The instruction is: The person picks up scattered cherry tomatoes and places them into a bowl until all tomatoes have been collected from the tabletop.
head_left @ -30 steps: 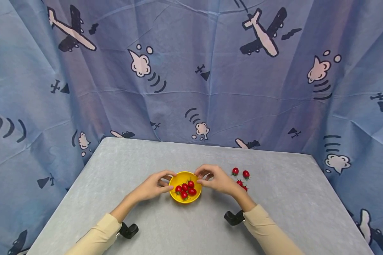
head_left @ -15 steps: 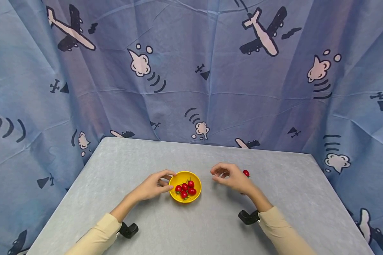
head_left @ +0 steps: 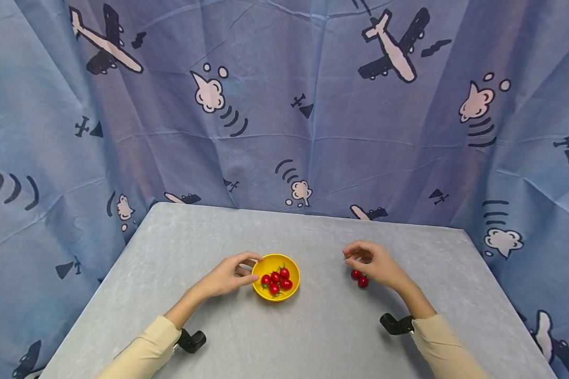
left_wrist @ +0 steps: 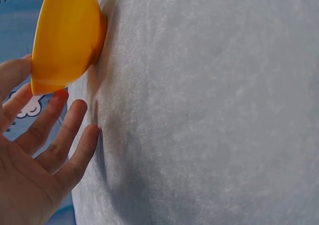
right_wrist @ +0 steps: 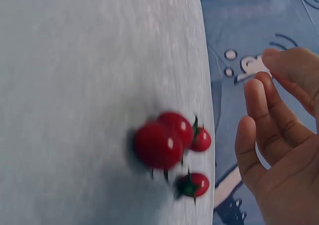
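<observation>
Nearest, two cream sleeves come in from the lower edge of the head view, each with a black wrist mount beside the cuff. On the grey desk, the left hand lies against the left side of a yellow bowl; the thumb and first finger lie against its rim and the other fingers rest loosely spread beside its wall, as the left wrist view shows with the bowl tipped on edge in that camera's frame. Inside the bowl sit several red cherry tomatoes, close together.

To the right, well apart from the bowl, the right hand hovers with its fingers loosely curled and holding nothing. Just beside and partly under it lies a small cluster of loose tomatoes on the desk. The right wrist view shows four of them bunched together, somewhat blurred, with green stems on two, and the fingers relaxed and apart from the fruit.

Farthest back, a blue curtain printed with aeroplanes and clouds hangs behind the desk and wraps round both sides.
</observation>
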`<control>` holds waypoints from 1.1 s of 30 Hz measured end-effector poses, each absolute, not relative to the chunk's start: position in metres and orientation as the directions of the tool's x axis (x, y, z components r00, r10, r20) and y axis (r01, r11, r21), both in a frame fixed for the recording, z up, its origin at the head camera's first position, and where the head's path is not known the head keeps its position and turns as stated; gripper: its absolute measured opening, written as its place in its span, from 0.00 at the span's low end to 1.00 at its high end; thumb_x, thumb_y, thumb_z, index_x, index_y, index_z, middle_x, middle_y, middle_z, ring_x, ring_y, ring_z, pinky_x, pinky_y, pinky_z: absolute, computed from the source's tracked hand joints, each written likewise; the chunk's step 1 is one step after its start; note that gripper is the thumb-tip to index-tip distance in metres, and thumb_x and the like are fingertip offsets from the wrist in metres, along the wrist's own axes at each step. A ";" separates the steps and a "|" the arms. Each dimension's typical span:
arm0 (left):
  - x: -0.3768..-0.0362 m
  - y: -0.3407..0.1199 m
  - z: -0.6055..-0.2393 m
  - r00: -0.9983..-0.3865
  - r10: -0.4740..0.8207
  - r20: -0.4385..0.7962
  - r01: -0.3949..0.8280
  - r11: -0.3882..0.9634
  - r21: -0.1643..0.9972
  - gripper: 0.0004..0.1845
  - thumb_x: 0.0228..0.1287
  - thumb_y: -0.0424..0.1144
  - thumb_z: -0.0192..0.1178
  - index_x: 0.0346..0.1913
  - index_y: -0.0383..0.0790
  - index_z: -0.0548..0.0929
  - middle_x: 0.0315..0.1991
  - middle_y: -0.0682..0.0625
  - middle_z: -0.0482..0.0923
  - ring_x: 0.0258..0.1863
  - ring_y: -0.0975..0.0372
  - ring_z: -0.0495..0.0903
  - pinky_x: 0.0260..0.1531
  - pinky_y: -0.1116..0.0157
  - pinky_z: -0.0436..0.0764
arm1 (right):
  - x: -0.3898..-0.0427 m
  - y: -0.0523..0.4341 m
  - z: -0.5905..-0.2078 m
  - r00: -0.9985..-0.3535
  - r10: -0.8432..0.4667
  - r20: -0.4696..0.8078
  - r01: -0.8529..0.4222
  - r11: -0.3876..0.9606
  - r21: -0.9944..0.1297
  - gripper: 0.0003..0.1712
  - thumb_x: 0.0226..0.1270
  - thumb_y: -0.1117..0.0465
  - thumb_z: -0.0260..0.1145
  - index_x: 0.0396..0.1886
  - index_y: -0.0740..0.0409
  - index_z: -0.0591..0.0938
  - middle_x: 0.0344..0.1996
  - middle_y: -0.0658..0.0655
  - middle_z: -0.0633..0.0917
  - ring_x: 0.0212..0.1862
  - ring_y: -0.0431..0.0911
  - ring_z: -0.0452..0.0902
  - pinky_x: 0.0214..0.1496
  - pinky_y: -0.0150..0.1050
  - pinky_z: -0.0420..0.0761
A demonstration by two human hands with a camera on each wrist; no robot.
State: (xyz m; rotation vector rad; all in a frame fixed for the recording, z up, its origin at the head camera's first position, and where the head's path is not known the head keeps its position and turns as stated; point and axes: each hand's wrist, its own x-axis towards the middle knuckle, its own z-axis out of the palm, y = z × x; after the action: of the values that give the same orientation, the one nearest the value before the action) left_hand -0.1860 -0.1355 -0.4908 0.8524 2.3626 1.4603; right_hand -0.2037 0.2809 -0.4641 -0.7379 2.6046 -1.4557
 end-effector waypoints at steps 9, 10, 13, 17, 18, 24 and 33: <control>-0.186 -0.135 -0.489 -0.803 0.588 0.093 0.339 0.323 0.884 0.21 0.72 0.34 0.64 0.65 0.36 0.76 0.62 0.38 0.75 0.49 0.50 0.84 0.51 0.55 0.82 | -0.198 0.317 -0.467 -0.900 -0.385 0.205 -0.384 0.476 -0.791 0.12 0.68 0.70 0.71 0.48 0.70 0.83 0.42 0.66 0.85 0.41 0.50 0.83 0.42 0.34 0.83; -0.186 -0.135 -0.489 -0.804 0.588 0.092 0.339 0.325 0.883 0.21 0.72 0.34 0.64 0.65 0.36 0.76 0.62 0.38 0.76 0.48 0.50 0.84 0.51 0.56 0.82 | -0.198 0.320 -0.467 -0.901 -0.381 0.210 -0.386 0.480 -0.788 0.12 0.68 0.70 0.71 0.49 0.70 0.83 0.42 0.66 0.85 0.41 0.49 0.83 0.42 0.34 0.83; -0.186 -0.135 -0.489 -0.799 0.593 0.100 0.353 0.327 0.876 0.21 0.73 0.34 0.64 0.65 0.36 0.76 0.62 0.38 0.76 0.48 0.52 0.84 0.50 0.58 0.82 | -0.197 0.329 -0.469 -0.907 -0.362 0.214 -0.381 0.495 -0.781 0.12 0.67 0.71 0.71 0.49 0.70 0.83 0.43 0.67 0.85 0.41 0.50 0.83 0.42 0.34 0.83; -0.186 -0.136 -0.489 -0.798 0.594 0.103 0.359 0.331 0.873 0.21 0.73 0.35 0.64 0.65 0.37 0.76 0.61 0.40 0.76 0.48 0.53 0.84 0.50 0.60 0.83 | -0.197 0.338 -0.473 -0.912 -0.347 0.216 -0.377 0.508 -0.775 0.13 0.67 0.72 0.70 0.49 0.71 0.82 0.45 0.68 0.84 0.42 0.49 0.83 0.41 0.35 0.83; -0.186 -0.136 -0.490 -0.799 0.592 0.101 0.358 0.335 0.872 0.21 0.73 0.35 0.64 0.65 0.37 0.76 0.61 0.40 0.76 0.48 0.53 0.84 0.50 0.60 0.83 | -0.197 0.340 -0.474 -0.912 -0.346 0.220 -0.380 0.508 -0.773 0.13 0.66 0.73 0.71 0.49 0.71 0.82 0.45 0.68 0.84 0.42 0.49 0.83 0.41 0.35 0.84; -0.187 -0.136 -0.492 -0.804 0.587 0.095 0.344 0.328 0.880 0.21 0.72 0.35 0.64 0.65 0.37 0.77 0.61 0.40 0.76 0.47 0.53 0.85 0.50 0.59 0.82 | -0.199 0.343 -0.477 -0.910 -0.353 0.219 -0.384 0.513 -0.768 0.14 0.64 0.74 0.72 0.49 0.71 0.83 0.43 0.65 0.85 0.40 0.51 0.83 0.40 0.36 0.84; -0.187 -0.137 -0.492 -0.811 0.581 0.075 0.321 0.334 0.886 0.21 0.72 0.35 0.65 0.65 0.39 0.77 0.61 0.43 0.77 0.47 0.57 0.85 0.51 0.61 0.82 | -0.208 0.344 -0.485 -0.943 -0.312 0.113 -0.283 0.579 -0.764 0.25 0.61 0.68 0.77 0.56 0.70 0.80 0.51 0.67 0.83 0.50 0.61 0.81 0.47 0.45 0.84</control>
State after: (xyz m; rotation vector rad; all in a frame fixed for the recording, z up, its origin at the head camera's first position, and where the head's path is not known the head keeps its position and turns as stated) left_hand -0.1869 -0.1373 -0.4919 0.8132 2.3456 1.4671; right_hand -0.2080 0.3443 -0.4850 -0.5200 2.7614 -1.3270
